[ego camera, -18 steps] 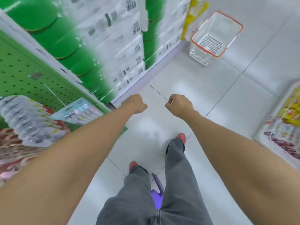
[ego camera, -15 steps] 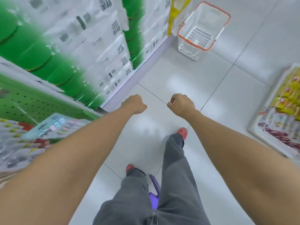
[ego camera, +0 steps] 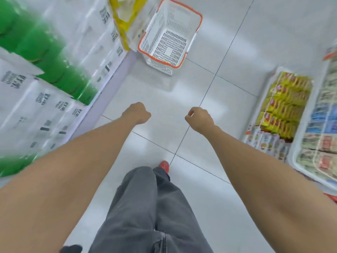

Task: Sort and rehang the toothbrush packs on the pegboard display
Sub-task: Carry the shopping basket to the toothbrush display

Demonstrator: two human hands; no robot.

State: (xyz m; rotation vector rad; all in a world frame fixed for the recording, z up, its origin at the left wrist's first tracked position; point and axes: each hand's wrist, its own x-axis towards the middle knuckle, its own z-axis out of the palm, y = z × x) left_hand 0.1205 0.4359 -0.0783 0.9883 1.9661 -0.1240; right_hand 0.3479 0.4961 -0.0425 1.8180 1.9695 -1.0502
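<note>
Dark print on white wrapped packs (ego camera: 45, 99), left shelf: blurred, unreadable. Yellow packets (ego camera: 286, 105) on right shelf carry red marks, illegible. No text can be read.

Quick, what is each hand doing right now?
Left hand: closed fist, nothing seen in it.
Right hand: closed fist, nothing seen in it.
</note>
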